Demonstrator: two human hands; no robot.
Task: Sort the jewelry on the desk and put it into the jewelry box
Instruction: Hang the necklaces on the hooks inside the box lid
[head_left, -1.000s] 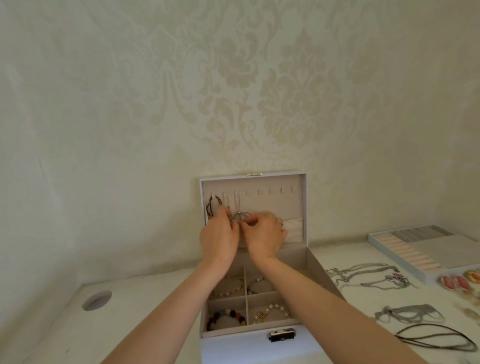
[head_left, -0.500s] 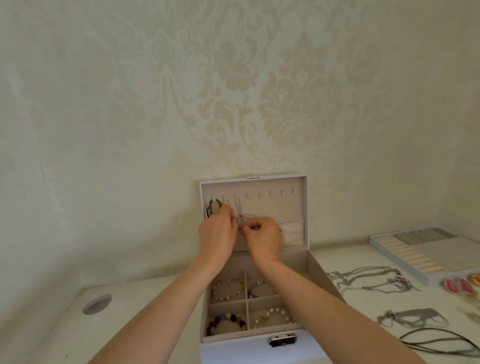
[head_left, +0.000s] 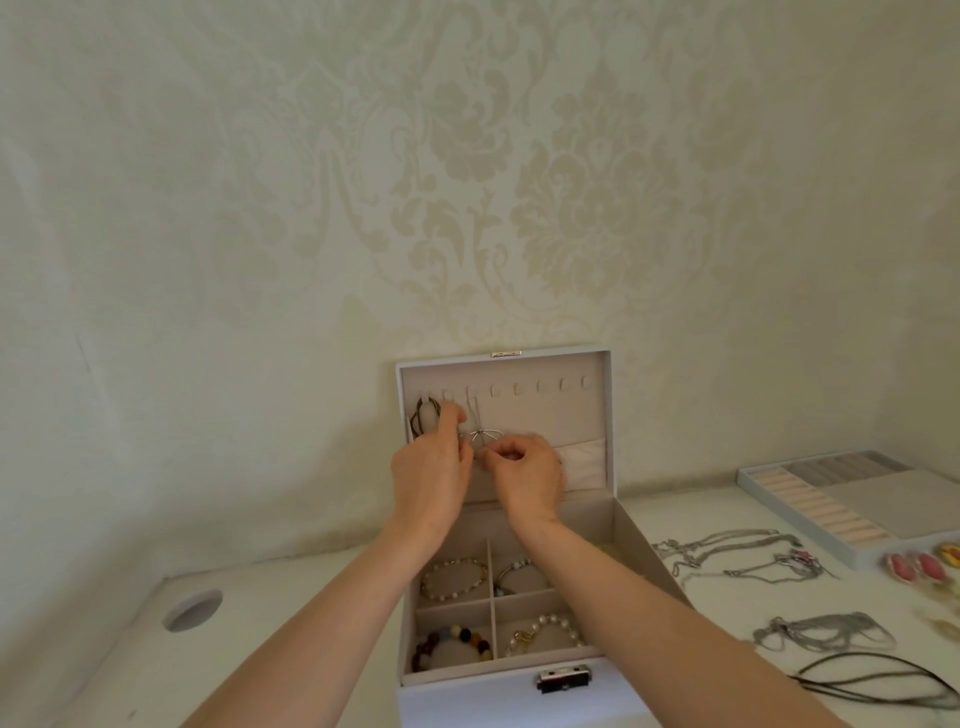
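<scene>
Tabletop (head_left: 291, 649) white, jewelry box (head_left: 550, 415) at middle, lid upright against wall. Ring tray (head_left: 748, 475) far right. Left grip (head_left: 428, 478) and right grip (head_left: 530, 478) raised to lid lining, fingers curled, both pinching silver necklace (head_left: 475, 418) (chain hung on third hook, pendant just above fingertips). Dark cord necklace (head_left: 418, 413) on first hook, just beside left thumb. Four bracelets (head_left: 452, 577) below, one per compartment. Loose chains (head_left: 727, 556) right of box, on tabletop.

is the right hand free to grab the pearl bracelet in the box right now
Probably not yet: the right hand is busy pinching the silver necklace up at the lid. Once it lets go, the pearl bracelet lies uncovered in the near right compartment, beneath that forearm.
</scene>
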